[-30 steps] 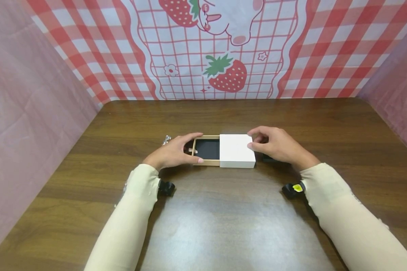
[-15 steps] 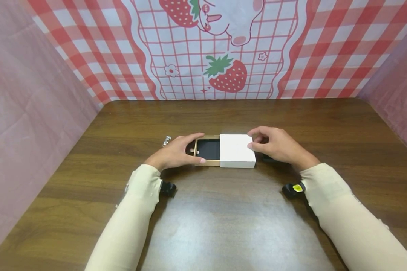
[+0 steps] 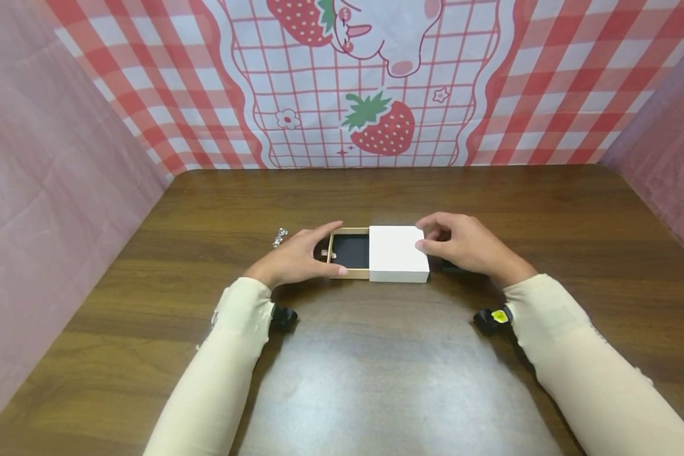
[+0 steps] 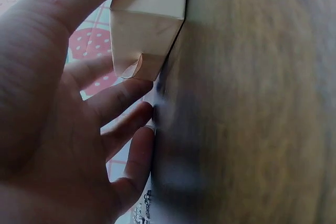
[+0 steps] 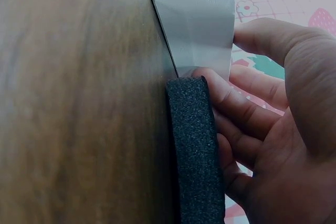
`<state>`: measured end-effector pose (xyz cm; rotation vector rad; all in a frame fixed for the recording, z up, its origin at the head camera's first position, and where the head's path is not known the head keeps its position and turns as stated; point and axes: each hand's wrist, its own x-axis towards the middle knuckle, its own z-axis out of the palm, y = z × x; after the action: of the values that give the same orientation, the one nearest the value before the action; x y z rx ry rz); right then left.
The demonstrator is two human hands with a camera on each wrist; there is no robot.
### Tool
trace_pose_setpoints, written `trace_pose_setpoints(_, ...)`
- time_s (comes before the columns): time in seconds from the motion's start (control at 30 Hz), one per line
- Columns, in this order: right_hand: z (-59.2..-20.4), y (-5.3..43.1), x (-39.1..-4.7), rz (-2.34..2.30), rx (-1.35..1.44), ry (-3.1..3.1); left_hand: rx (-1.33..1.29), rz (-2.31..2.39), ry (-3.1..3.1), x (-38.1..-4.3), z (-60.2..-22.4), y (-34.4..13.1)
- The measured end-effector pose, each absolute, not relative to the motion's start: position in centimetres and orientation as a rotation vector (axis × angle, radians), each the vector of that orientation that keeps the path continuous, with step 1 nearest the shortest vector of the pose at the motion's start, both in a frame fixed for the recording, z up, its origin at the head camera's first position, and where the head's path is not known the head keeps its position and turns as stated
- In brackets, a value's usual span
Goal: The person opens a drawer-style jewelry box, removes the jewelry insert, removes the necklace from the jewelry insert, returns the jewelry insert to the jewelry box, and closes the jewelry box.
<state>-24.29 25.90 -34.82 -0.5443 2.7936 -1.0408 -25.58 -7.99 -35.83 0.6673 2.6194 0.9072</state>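
A small drawer-style box lies mid-table, its tan tray (image 3: pixel 356 274) partly out of the white sleeve (image 3: pixel 398 253) on the left. Inside the tray is a black lining (image 3: pixel 350 251). My left hand (image 3: pixel 291 256) pinches the tray, thumb on the near side and index finger on the far side. A short ribbon tab (image 4: pixel 132 69) sticks out of the tray's end. My right hand (image 3: pixel 470 244) holds the sleeve's right end, thumb on the top edge, other fingers against the end. Under that hand lies a black foam block (image 5: pixel 194 145), mostly hidden in the head view.
A small silver chain (image 3: pixel 280 237) lies on the wooden table (image 3: pixel 342 380) just behind my left hand. A red-and-white strawberry cloth (image 3: pixel 376 120) hangs along the back edge, with pink cloth (image 3: pixel 63 158) at the sides.
My left hand has moved slightly right, and the tray has slid a little further into the sleeve. My right hand and the sleeve have stayed in place.
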Motion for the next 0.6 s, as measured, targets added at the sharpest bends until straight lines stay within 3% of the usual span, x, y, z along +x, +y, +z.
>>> trace_pose_setpoints(0.6, -34.78, 25.92, -24.20, -1.040, -0.552, 2.778, 0.677, 0.950, 2.620, -25.63, -35.84, -7.87)
